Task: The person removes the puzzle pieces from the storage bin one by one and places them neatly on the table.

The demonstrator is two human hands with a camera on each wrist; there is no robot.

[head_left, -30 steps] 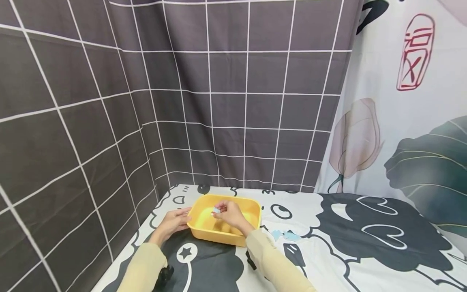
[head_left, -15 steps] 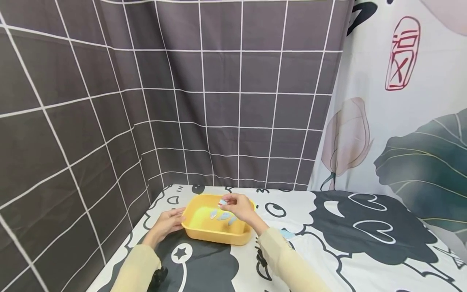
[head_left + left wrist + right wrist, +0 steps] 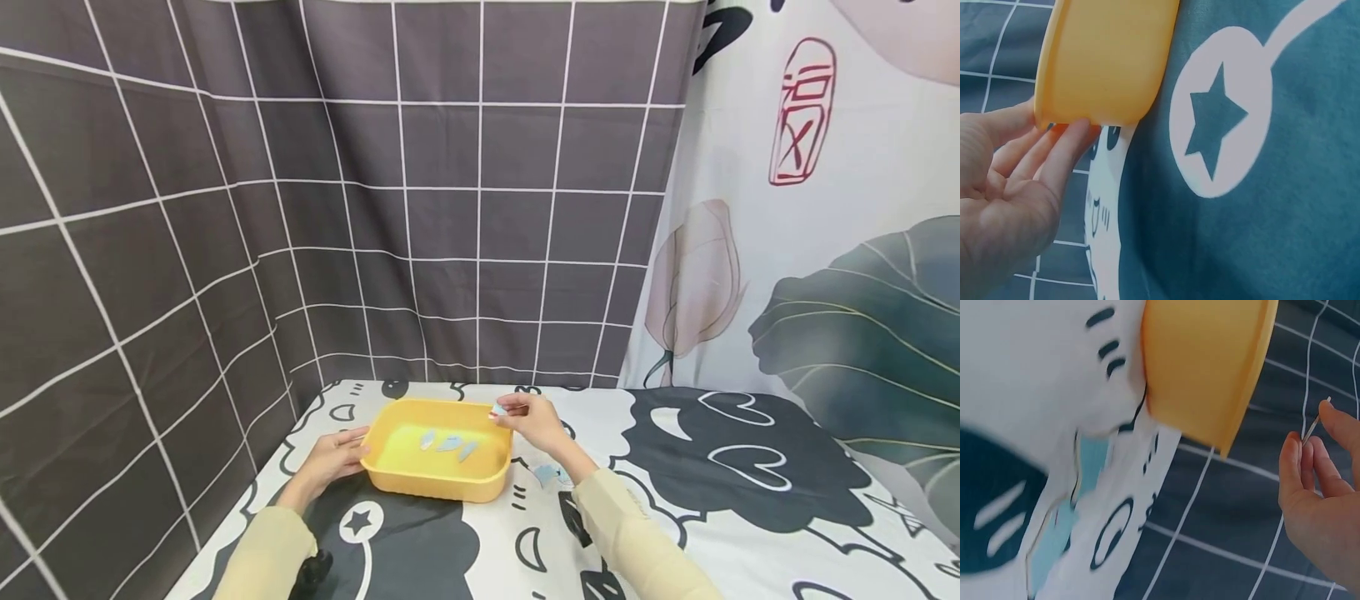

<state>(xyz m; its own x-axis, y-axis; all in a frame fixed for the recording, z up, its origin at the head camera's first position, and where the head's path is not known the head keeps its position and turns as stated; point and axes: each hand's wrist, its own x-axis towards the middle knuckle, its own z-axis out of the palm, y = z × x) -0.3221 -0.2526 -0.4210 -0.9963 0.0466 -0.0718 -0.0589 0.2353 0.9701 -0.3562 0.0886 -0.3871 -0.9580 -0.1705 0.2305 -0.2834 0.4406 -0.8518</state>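
My left hand (image 3: 335, 458) touches the outside of the left end of a yellow plastic bin (image 3: 431, 483), its fairly straight fingers (image 3: 1069, 147) against the wall near the rim. Above the bin's far right corner, my right hand (image 3: 534, 421) pinches a small, thin, flat light-blue piece (image 3: 498, 410) between thumb and fingertips; the right wrist view shows the piece (image 3: 1313, 428) edge-on. Several similar light-blue pieces (image 3: 450, 443) lie on the bin's floor. To the right of the bin, beneath my right forearm, light-blue pieces (image 3: 547, 475) lie on the cloth.
A black-and-white cartoon-print cloth (image 3: 517, 542) covers the surface. Dark grid-patterned curtain (image 3: 450, 208) hangs behind and along the left side. At the right hangs a white curtain (image 3: 697, 167) with flower and leaf prints.
My right hand has moved right and up from inside the bin to its far right corner, still pinching the light-blue piece. My left hand stays at the bin's left end.
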